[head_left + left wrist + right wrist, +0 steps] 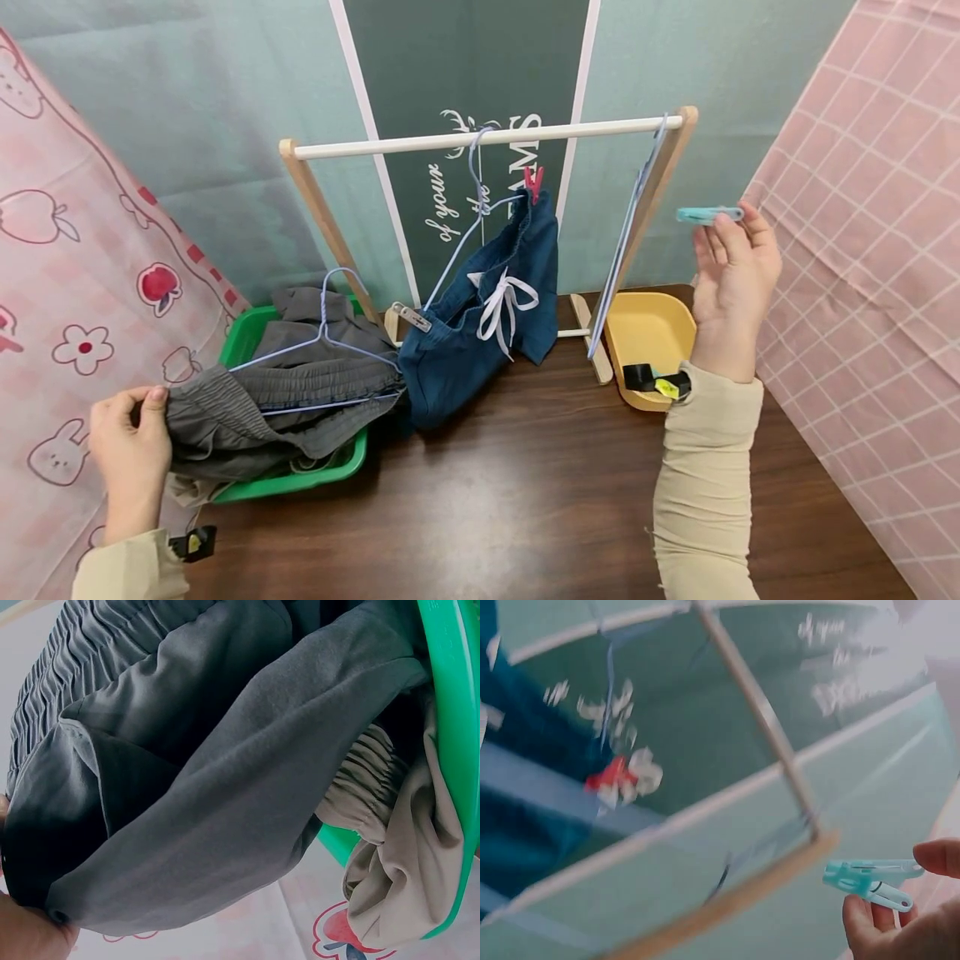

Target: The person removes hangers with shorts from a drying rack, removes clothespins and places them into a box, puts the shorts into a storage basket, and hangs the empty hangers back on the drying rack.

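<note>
My left hand pinches the waistband corner of dark grey trousers at the left of the head view. A lilac hanger sits within their waistband. Off to the right, my right hand holds a light blue clothespin between thumb and fingers; the right wrist view shows this clothespin too. Between the hands, blue shorts with a white drawstring hang tilted from another hanger. A red clothespin grips their upper corner and a grey clothespin their lower one.
A drying rack with a white rod stands at the back. More hangers hang at its right end. Beneath the trousers is a green basket with beige cloth. A yellow tray lies right of the rack on the brown table.
</note>
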